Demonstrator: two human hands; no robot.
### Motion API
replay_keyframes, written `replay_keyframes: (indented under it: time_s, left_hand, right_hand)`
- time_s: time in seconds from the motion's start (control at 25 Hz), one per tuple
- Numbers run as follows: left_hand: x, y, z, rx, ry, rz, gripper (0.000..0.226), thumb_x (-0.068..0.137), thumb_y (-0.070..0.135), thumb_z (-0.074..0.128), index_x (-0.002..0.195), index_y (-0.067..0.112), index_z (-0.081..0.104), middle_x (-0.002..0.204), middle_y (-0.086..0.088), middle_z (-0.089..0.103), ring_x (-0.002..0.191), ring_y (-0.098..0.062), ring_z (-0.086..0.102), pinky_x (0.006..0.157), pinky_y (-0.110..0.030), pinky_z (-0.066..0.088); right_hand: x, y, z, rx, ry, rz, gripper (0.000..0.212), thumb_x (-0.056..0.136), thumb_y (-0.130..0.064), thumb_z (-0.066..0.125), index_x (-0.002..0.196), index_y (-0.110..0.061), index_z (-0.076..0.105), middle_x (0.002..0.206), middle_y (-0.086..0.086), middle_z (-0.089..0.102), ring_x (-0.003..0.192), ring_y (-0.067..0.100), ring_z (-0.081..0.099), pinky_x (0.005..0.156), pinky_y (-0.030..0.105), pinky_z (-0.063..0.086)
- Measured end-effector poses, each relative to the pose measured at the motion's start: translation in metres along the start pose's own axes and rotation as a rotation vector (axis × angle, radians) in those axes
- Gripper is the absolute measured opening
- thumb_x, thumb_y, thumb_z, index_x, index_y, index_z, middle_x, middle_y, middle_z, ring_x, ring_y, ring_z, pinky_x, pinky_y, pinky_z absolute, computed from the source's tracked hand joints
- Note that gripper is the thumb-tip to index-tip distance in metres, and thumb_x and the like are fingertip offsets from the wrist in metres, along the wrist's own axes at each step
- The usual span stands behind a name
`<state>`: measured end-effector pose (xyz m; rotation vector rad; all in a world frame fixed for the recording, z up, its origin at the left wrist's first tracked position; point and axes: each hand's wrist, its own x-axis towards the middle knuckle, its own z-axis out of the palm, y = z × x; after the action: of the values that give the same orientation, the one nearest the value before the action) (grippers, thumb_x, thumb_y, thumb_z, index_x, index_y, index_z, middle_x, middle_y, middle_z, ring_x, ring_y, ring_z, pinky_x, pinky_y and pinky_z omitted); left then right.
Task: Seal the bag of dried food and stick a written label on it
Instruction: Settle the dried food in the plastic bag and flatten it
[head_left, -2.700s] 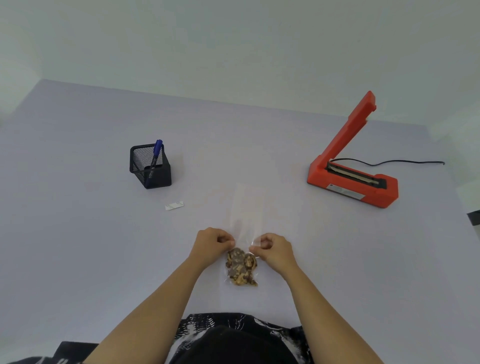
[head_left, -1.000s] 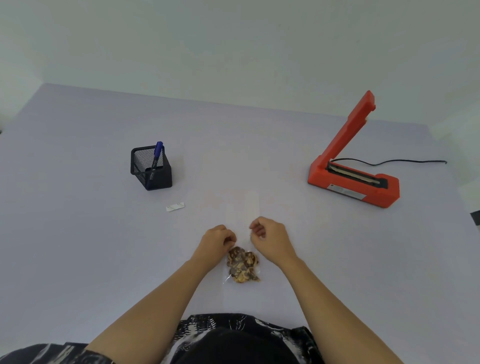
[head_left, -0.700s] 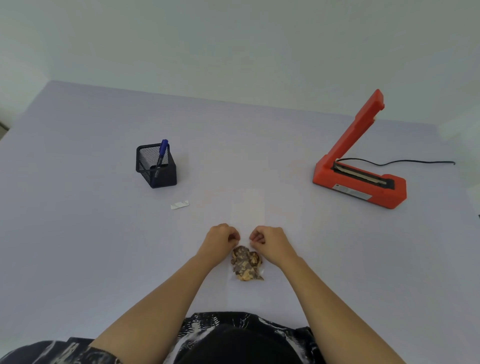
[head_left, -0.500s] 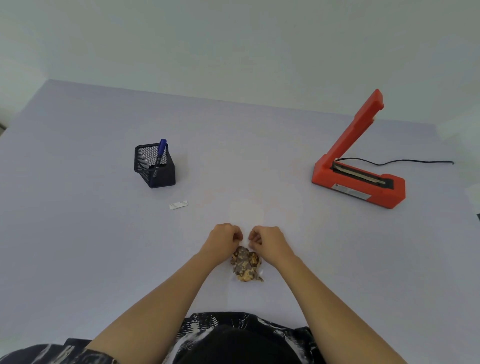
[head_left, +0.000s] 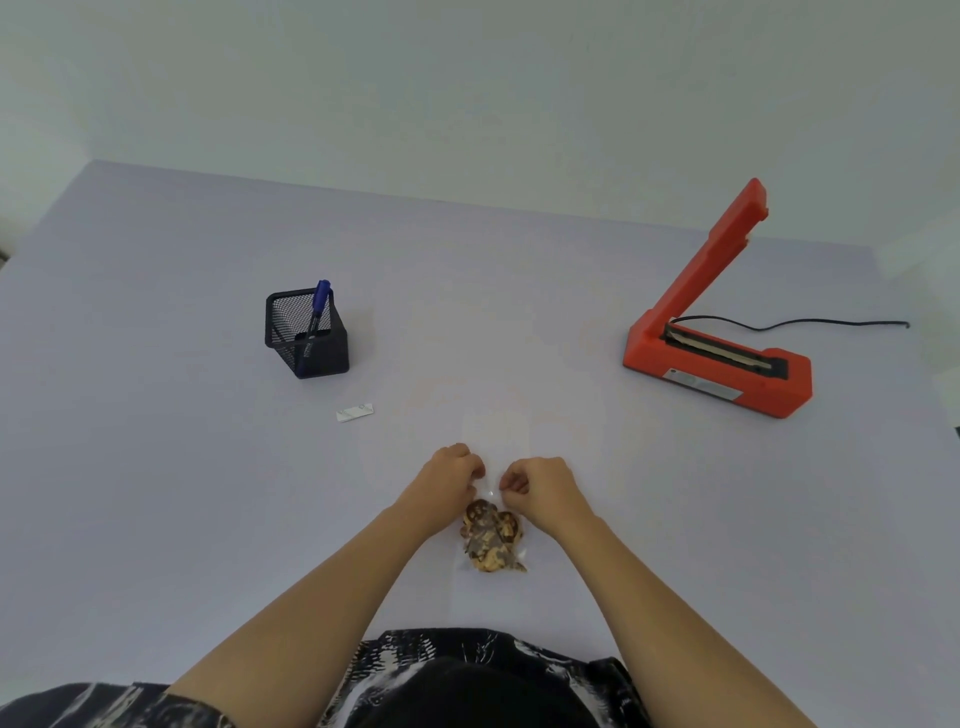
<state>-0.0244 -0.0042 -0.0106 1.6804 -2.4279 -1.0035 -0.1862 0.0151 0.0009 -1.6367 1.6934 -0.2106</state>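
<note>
Clear crinkly bag (head_left: 496, 434) pinched between both hands' curled fingers (head_left: 475, 470)

Counted on the lilac table (head_left: 156, 467)

Two hands: left hand (head_left: 447, 475), right hand (head_left: 540, 486). One bag (head_left: 493, 535), one label (head_left: 355, 412), one pen (head_left: 318, 306), one mesh holder (head_left: 306, 332), one orange sealer (head_left: 717, 332).

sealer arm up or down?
Up. The orange heat sealer has its lid arm raised steeply off the base, leaving the sealing strip exposed. Nothing lies in it; the bag is by the hands.
</note>
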Motion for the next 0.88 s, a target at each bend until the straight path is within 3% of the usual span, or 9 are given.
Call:
replay_keyframes:
  time_s: [0.2, 0.36, 0.56, 0.76, 0.88]
  left_hand:
    - [0.006, -0.004, -0.007, 0.028, -0.036, 0.050, 0.044, 0.083, 0.009, 0.056, 0.127, 0.008, 0.048, 0.129, -0.009, 0.043, 0.117, -0.025, 0.039, 0.098, -0.027, 0.032]
    - [0.010, -0.005, -0.016, 0.020, -0.067, 0.051, 0.052, 0.081, 0.012, 0.061, 0.129, 0.008, 0.043, 0.132, -0.007, 0.039, 0.119, -0.024, 0.035, 0.099, -0.030, 0.034]
    - [0.004, -0.006, -0.015, 0.076, -0.133, 0.235, 0.027, 0.087, 0.004, 0.050, 0.108, 0.015, 0.063, 0.116, -0.002, 0.056, 0.106, -0.023, 0.045, 0.089, -0.036, 0.041]
    - [0.003, -0.014, -0.012, -0.012, -0.133, 0.242, 0.026, 0.092, 0.008, 0.049, 0.112, 0.012, 0.065, 0.115, -0.005, 0.058, 0.108, -0.019, 0.047, 0.090, -0.018, 0.031]
    - [0.001, -0.012, -0.009, -0.072, -0.081, 0.221, 0.022, 0.092, 0.013, 0.053, 0.109, 0.010, 0.067, 0.110, -0.007, 0.059, 0.104, -0.020, 0.050, 0.089, -0.017, 0.033]
  right_hand:
    - [0.003, 0.008, -0.007, 0.068, 0.030, 0.016, 0.024, 0.076, -0.013, 0.072, 0.099, -0.007, 0.069, 0.090, 0.008, 0.070, 0.081, 0.016, 0.064, 0.080, 0.026, 0.054]
    - [0.009, 0.012, -0.010, 0.070, 0.084, 0.019, 0.021, 0.079, -0.011, 0.068, 0.100, -0.006, 0.070, 0.093, 0.010, 0.071, 0.083, 0.017, 0.065, 0.082, 0.025, 0.053]
    - [0.011, 0.010, -0.008, 0.055, 0.088, 0.027, 0.020, 0.077, -0.009, 0.069, 0.096, -0.006, 0.070, 0.090, 0.010, 0.071, 0.081, 0.017, 0.065, 0.080, 0.026, 0.053]
    - [0.010, 0.010, -0.007, 0.104, 0.109, 0.055, 0.020, 0.075, -0.009, 0.068, 0.095, -0.007, 0.069, 0.087, 0.009, 0.070, 0.076, 0.014, 0.063, 0.077, 0.024, 0.054]
    - [0.010, 0.008, -0.007, 0.059, 0.107, 0.022, 0.019, 0.078, -0.014, 0.068, 0.096, -0.007, 0.069, 0.088, 0.008, 0.071, 0.078, 0.015, 0.064, 0.079, 0.027, 0.054]
